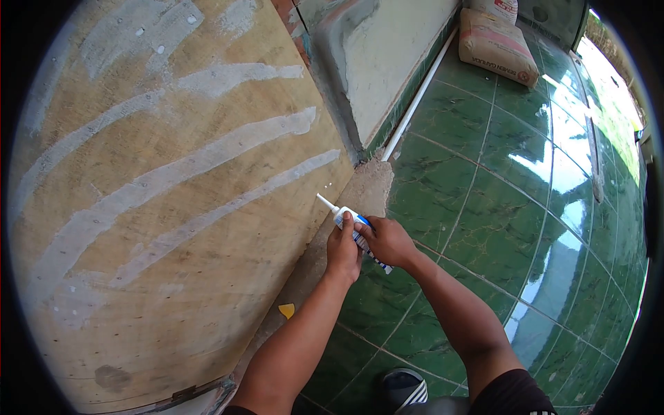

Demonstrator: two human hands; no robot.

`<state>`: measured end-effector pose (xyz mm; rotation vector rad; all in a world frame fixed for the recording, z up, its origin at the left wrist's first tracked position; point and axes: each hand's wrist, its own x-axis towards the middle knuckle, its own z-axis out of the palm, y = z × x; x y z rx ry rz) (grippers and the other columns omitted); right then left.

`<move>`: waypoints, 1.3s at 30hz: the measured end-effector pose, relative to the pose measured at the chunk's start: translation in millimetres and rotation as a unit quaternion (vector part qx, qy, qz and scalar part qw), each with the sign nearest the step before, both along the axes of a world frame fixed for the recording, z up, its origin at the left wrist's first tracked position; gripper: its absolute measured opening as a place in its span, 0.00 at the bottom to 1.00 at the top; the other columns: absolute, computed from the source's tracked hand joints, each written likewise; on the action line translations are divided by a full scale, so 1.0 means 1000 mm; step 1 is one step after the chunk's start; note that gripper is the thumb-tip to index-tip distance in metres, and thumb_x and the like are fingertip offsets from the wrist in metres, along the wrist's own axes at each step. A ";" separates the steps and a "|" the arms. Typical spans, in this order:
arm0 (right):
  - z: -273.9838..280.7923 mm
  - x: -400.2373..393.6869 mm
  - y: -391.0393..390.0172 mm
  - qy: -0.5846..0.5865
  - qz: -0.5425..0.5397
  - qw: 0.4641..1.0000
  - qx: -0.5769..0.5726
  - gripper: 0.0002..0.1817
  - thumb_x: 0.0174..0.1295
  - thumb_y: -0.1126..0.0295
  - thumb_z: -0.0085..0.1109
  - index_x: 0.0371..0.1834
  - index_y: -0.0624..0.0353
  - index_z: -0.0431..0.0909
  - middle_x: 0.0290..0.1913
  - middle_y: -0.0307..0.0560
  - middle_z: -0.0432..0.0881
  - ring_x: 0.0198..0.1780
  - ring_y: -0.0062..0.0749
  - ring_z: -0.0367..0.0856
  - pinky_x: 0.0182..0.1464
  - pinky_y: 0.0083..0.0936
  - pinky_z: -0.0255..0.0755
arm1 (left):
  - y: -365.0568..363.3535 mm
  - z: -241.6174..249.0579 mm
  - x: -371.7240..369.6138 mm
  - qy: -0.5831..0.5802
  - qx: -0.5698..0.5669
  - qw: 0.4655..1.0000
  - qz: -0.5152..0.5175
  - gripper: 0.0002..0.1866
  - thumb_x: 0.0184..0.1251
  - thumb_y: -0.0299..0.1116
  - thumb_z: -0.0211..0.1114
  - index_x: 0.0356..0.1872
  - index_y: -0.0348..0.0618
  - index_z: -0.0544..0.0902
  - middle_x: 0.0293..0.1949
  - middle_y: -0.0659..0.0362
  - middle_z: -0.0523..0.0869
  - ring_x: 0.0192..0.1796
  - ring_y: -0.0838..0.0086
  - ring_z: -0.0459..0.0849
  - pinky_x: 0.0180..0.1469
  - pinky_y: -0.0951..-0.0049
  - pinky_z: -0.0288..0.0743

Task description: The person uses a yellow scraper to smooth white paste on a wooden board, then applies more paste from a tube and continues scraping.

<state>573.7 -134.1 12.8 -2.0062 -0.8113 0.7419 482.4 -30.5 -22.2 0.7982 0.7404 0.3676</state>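
A white and blue squeeze tube point(344, 214) with a long white nozzle is held between both hands, its nozzle pointing up and left at the wooden board point(228, 242). My left hand point(344, 245) is closed around the tube's body, thumb along its upper part. From the right, my right hand point(386, 239) grips the same tube, its fingers wrapped over the side. The tube's flat end sticks out below the hands. A few small white dabs point(328, 185) mark the board just beyond the nozzle tip, which looks apart from the surface. Pale filler stripes point(228, 142) run across the board.
Green tiles point(477, 228) cover the floor at right. A white pipe point(422, 93) lies along the wall base. Cement bags point(494, 48) sit at the back. A small yellow piece point(286, 310) lies beside the board's lower edge. A sandal point(404, 387) shows at the bottom.
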 end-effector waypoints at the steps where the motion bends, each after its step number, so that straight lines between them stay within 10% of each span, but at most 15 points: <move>1: -0.002 -0.001 0.000 -0.006 0.001 1.000 0.007 0.24 0.79 0.51 0.52 0.56 0.63 0.84 0.37 0.66 0.87 0.42 0.64 0.87 0.48 0.52 0.77 | 0.000 0.002 0.000 0.001 -0.002 1.000 0.002 0.22 0.81 0.55 0.61 0.57 0.45 0.78 0.45 0.64 0.82 0.47 0.77 0.81 0.51 0.71 0.76; 39: -0.024 -0.012 0.005 0.082 -0.029 0.996 -0.004 0.28 0.80 0.48 0.49 0.49 0.66 0.85 0.39 0.68 0.87 0.46 0.66 0.86 0.50 0.52 0.76 | 0.006 -0.014 -0.005 0.085 0.025 0.996 -0.009 0.25 0.82 0.52 0.61 0.59 0.38 0.79 0.49 0.58 0.85 0.51 0.73 0.82 0.55 0.68 0.77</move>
